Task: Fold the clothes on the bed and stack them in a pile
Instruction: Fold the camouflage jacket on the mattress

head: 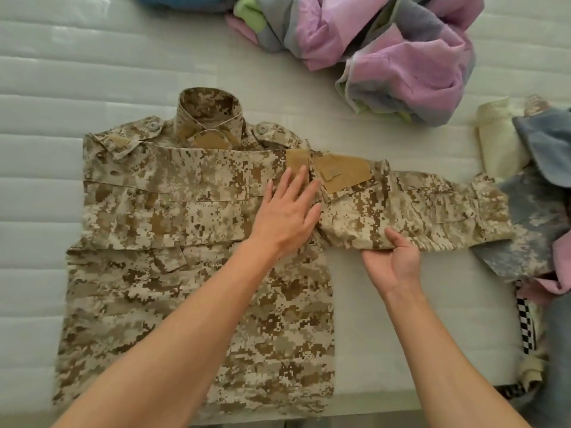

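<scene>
A desert-camouflage jacket [191, 273] of stiff woven cloth, printed in small square blocks of tan, brown and cream, lies flat on the bed [46, 72], filling the middle of the view. Its stand-up collar [208, 111] points to twelve o'clock, with a buttoned shoulder strap on either side and tan fuzzy fastener patches near the chest. One sleeve lies folded across the chest; the other sleeve [417, 211] stretches out toward three o'clock, rumpled, its cuff end reaching a heap of unfolded clothes [537, 211] in grey-blue, cream and pink, with a black-and-white checked strip below. The bed's surface is white and quilted in broad padded bands.

At one o'clock sits a crumpled bundle [401, 57] of thin, soft fabric in lilac, grey and pale green.

The left hand [287, 217] lies palm down on the jacket where the outstretched sleeve joins the body, its fingers [296, 186] straight and slightly spread, pressing the cloth flat. The right hand [392, 257] is turned palm up at the near edge of the outstretched sleeve, thumb on top and fingers curled beneath, pinching the sleeve's lower hem.
</scene>
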